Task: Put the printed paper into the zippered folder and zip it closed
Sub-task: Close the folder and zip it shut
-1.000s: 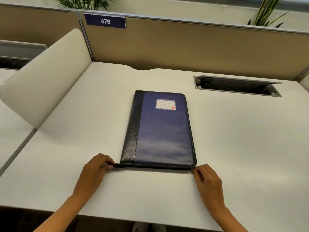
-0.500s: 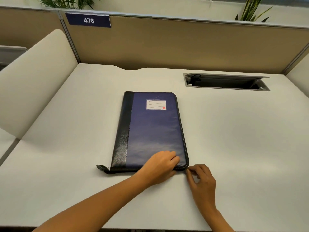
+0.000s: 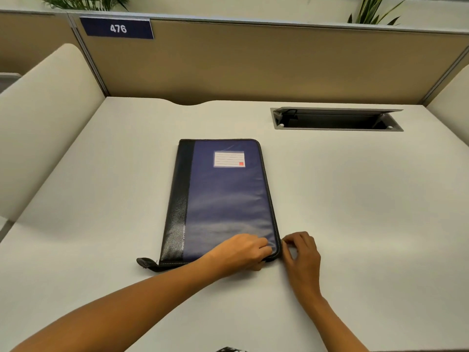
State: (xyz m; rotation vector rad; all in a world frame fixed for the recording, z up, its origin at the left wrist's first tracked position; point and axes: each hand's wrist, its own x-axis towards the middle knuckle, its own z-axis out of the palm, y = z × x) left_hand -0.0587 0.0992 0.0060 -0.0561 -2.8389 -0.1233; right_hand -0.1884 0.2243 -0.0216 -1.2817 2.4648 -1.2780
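Blue-and-black zippered folder (image 3: pixel 223 199) lies flat and shut-looking on the bench (image 3: pixel 355 224), black spine strip to the left, label window (image 3: pixel 229 159) at the far end. Printed paper isn't in view. Presumably it's inside, can't confirm.

Left hand (image 3: pixel 241 252) reaches across and grips the near right corner, fingers on the cover, thumb at the near edge. My read: it's anchoring the folder so the corner doesn't lift or skate while the zip goes round the bend. Right hand (image 3: pixel 302 250) sits just beside the right edge, thumb and forefinger pinched on the zipper (image 3: pixel 274 219) just past that corner. The pull is too small to make out, and I can't tell how much of the track is closed. Hands are nearly touching, folder edge between them.

Zipper tail tab (image 3: pixel 146 263) pokes out at the near left corner, loose on the bench.

Around:
- open cable tray (image 3: pixel 335 119) far right, well apart from the folder
- tan partition (image 3: pixel 253 64) with number plate 476 (image 3: pixel 116 28)
- curved side divider (image 3: pixel 45 128) on the left
- plant leaves (image 3: pixel 370 11) above

Only thing near the zip's path is the left hand's own fingertips at the corner. I'd guess the bend is the snag risk.
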